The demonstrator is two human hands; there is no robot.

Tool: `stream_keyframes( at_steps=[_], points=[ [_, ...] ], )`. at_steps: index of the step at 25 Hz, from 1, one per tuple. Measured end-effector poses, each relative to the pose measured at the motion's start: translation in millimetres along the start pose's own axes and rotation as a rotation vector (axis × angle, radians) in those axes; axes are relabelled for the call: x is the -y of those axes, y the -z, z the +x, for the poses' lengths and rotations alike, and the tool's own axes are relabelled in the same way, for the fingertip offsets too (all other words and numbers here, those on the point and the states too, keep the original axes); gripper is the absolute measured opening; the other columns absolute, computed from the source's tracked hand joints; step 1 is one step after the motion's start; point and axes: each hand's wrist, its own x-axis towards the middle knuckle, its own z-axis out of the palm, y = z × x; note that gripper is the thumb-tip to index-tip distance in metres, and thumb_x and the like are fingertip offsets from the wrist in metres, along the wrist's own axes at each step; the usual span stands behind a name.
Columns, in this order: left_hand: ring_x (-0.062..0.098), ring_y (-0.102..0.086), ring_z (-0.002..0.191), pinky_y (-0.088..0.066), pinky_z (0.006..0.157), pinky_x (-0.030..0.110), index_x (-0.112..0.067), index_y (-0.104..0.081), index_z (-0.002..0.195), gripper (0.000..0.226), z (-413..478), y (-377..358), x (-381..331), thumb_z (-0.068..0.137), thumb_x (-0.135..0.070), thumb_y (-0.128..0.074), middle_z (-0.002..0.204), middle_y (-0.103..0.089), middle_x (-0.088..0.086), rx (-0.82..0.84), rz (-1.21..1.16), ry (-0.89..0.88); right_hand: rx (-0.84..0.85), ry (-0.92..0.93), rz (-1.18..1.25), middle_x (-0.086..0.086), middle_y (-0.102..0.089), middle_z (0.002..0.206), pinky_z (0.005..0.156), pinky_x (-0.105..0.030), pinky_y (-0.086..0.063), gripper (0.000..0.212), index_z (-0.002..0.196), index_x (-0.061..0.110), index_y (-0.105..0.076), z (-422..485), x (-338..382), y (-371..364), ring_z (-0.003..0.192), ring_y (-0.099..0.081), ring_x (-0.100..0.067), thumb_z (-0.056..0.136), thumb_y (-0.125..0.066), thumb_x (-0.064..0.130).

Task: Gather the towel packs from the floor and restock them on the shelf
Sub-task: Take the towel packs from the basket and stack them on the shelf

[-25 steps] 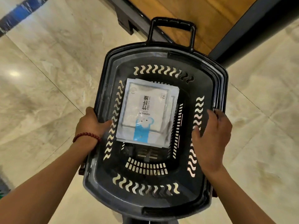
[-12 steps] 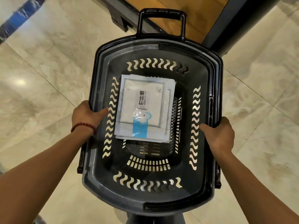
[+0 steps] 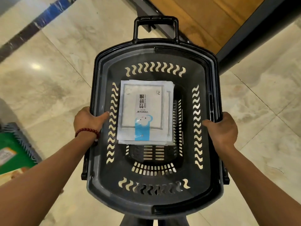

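Note:
A black plastic basket [image 3: 156, 207] is held in front of me over the tiled floor. Inside it lies a flat stack of white towel packs [image 3: 144, 111] with a blue tab and printed text on the top one. My left hand [image 3: 88, 120] grips the basket's left rim, thumb over the inside wall. On the opposite rim, my right hand [image 3: 222, 128] grips the same way. The basket's upright handle [image 3: 155, 19] points away from me toward the shelf base [image 3: 203, 25], a wooden board in a dark frame.
A dark metal shelf frame [image 3: 254, 30] runs diagonally at the upper right. A green-lined basket [image 3: 14, 144] sits at the left edge on the floor. A blue and black strip [image 3: 40, 18] crosses the floor at upper left. Beige marble tiles surround the basket.
My right hand has dropped from above the rim and closed on the basket's right edge. The basket has risen toward me, and the green-lined basket has come into sight at left.

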Motion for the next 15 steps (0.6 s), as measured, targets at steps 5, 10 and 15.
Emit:
stream_keyframes(
  at_steps=[5, 10, 15],
  points=[
    [0.032, -0.061, 0.073, -0.053, 0.064, 0.036, -0.003, -0.06, 0.093, 0.044, -34.7, 100.7, -16.9, 0.074, -0.04, -0.073, 0.088, -0.065, 0.015, -0.062, -0.075, 0.035, 0.025, 0.151, 0.022, -0.002, -0.059, 0.088, 0.064, -0.028, -0.04, 0.034, 0.102, 0.01, -0.057, -44.8, 68.1, 56.1, 0.077, -0.055, -0.024, 0.073, -0.069, 0.023],
    [0.029, -0.058, 0.067, -0.043, 0.059, 0.029, 0.002, -0.061, 0.101, 0.047, -82.6, 221.0, -46.4, 0.077, -0.037, -0.071, 0.094, -0.066, 0.019, -0.103, -0.145, 0.042, 0.031, 0.269, 0.045, -0.005, -0.064, 0.095, 0.069, -0.03, -0.045, 0.042, 0.107, 0.01, -0.059, -100.0, 152.0, 130.5, 0.081, -0.059, -0.024, 0.071, -0.071, 0.027],
    [0.013, -0.046, 0.036, -0.035, 0.029, 0.023, -0.006, -0.049, 0.068, 0.038, -124.7, 321.9, -71.0, 0.078, -0.035, -0.072, 0.066, -0.056, 0.011, -0.184, -0.216, 0.056, 0.07, 0.384, 0.003, -0.002, -0.058, 0.086, 0.072, -0.033, -0.045, 0.054, 0.116, 0.004, -0.054, -145.0, 235.9, 201.1, 0.085, -0.057, -0.026, 0.07, -0.07, 0.028]
  ],
)
